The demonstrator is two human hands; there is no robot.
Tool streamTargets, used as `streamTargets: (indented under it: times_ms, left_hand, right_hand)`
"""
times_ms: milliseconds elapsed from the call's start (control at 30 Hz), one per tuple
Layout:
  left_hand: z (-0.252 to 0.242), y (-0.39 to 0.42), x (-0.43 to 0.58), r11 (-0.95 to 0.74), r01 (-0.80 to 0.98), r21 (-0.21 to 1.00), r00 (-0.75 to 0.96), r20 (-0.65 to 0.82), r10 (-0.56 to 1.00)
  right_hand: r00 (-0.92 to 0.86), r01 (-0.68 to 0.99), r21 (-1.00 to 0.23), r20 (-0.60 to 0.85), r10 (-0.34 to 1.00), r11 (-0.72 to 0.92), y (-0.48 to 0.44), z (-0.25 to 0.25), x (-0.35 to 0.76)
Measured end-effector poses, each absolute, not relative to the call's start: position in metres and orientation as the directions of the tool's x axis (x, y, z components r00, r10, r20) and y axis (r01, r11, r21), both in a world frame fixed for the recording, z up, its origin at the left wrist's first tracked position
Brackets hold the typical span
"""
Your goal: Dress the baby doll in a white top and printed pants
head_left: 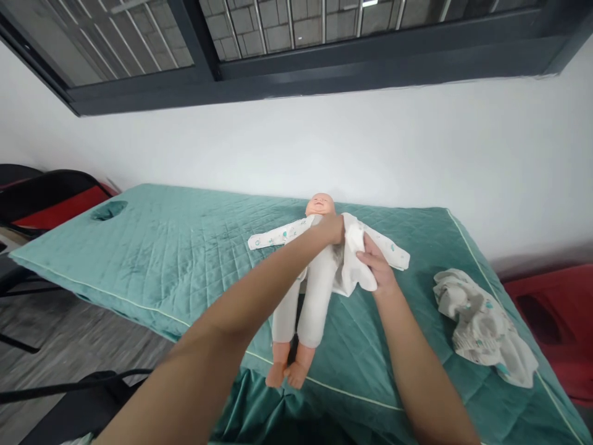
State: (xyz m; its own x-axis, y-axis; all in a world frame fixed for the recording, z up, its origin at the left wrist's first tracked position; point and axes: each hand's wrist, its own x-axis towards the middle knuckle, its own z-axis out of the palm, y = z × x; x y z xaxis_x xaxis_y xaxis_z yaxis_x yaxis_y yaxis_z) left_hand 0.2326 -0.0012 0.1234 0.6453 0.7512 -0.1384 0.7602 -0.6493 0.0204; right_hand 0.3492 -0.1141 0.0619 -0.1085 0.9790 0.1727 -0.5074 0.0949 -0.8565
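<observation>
A baby doll (315, 290) lies on its back with its head toward the wall, in white leggings and bare feet. Spread beneath and beside it is a white baby shirt (354, 272) with small green prints, its sleeves reaching out to both sides. My left hand (332, 228) is over the doll's chest at the shirt's right-side opening; its fingers are hidden by the cloth. With thumb and fingers closed on the right front panel, my right hand (377, 264) holds the fabric raised. The doll's arm on that side is hidden.
A green quilted cover (204, 247) lies over the bed, which has a face hole (109, 210) at the left. Crumpled white printed clothing (484, 327) rests at the right. A red plastic stool (556, 327) and black-and-red chairs (50, 198) flank the bed.
</observation>
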Motion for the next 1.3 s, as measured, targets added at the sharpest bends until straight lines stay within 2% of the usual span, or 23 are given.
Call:
streamTargets:
  times_ms: [67,133,233,300,367,433,533,633,733,833,933,1033,1167,1233,1300]
  left_hand:
    - [0.134,0.006,0.211,-0.680,0.729,0.072,0.680,-0.180,0.710]
    - [0.144,0.010,0.192,-0.696,0.702,0.149,0.712,-0.134,0.689]
    - [0.155,0.010,0.172,-0.622,0.686,0.378,0.665,0.022,0.747]
    - [0.158,0.006,0.166,-0.553,0.672,0.493,0.636,0.001,0.772]
    - [0.158,0.001,0.165,-0.548,0.685,0.480,0.658,-0.086,0.748]
    - [0.155,-0.004,0.168,-0.579,0.707,0.406,0.669,-0.119,0.733]
    - [0.148,-0.009,0.174,-0.627,0.720,0.297,0.675,-0.092,0.732]
    - [0.142,-0.011,0.177,-0.622,0.742,0.250,0.643,-0.006,0.766]
    - [0.134,-0.008,0.173,-0.462,0.829,0.315,0.438,0.147,0.887]
    - [0.122,-0.007,0.162,-0.278,0.863,0.422,0.200,0.221,0.955]
    - [0.103,-0.020,0.143,-0.279,0.817,0.505,0.119,0.325,0.938]
    - [0.073,-0.051,0.117,-0.322,0.728,0.606,0.041,0.430,0.902]
    - [0.027,-0.104,0.078,-0.241,0.597,0.765,-0.082,0.357,0.931]
    - [0.011,-0.126,0.064,-0.208,0.588,0.782,-0.093,0.321,0.943]
    - [0.002,-0.143,0.058,-0.225,0.619,0.752,-0.040,0.317,0.948]
  right_hand:
    - [-0.233,-0.538,-0.842,0.193,0.953,0.039,-0.118,0.064,0.342]
    - [-0.332,-0.538,-0.843,0.203,0.921,-0.008,-0.121,0.064,0.337]
    - [-0.427,-0.505,-0.862,0.219,0.877,-0.031,-0.122,0.063,0.333]
    - [-0.478,-0.474,-0.879,0.218,0.851,-0.041,-0.122,0.063,0.332]
    - [-0.528,-0.442,-0.895,0.207,0.824,-0.058,-0.122,0.064,0.333]
    - [-0.557,-0.430,-0.900,0.202,0.806,-0.071,-0.123,0.065,0.335]
    - [-0.568,-0.434,-0.897,0.195,0.799,-0.090,-0.124,0.067,0.336]
    - [-0.588,-0.421,-0.900,0.176,0.790,-0.114,-0.125,0.067,0.337]
    - [-0.613,-0.411,-0.904,0.178,0.770,-0.118,-0.126,0.067,0.336]
    - [-0.645,-0.392,-0.912,0.182,0.742,-0.118,-0.127,0.064,0.336]
    - [-0.563,-0.395,-0.916,0.182,0.806,-0.069,-0.125,0.059,0.338]
    - [-0.363,-0.424,-0.906,0.174,0.916,0.004,-0.122,0.057,0.340]
    - [-0.114,-0.444,-0.887,0.199,0.973,0.130,-0.119,0.053,0.336]
    - [0.031,-0.351,-0.903,0.255,0.966,0.249,-0.116,0.047,0.333]
    - [0.147,-0.148,-0.927,0.325,0.934,0.346,-0.112,0.038,0.330]
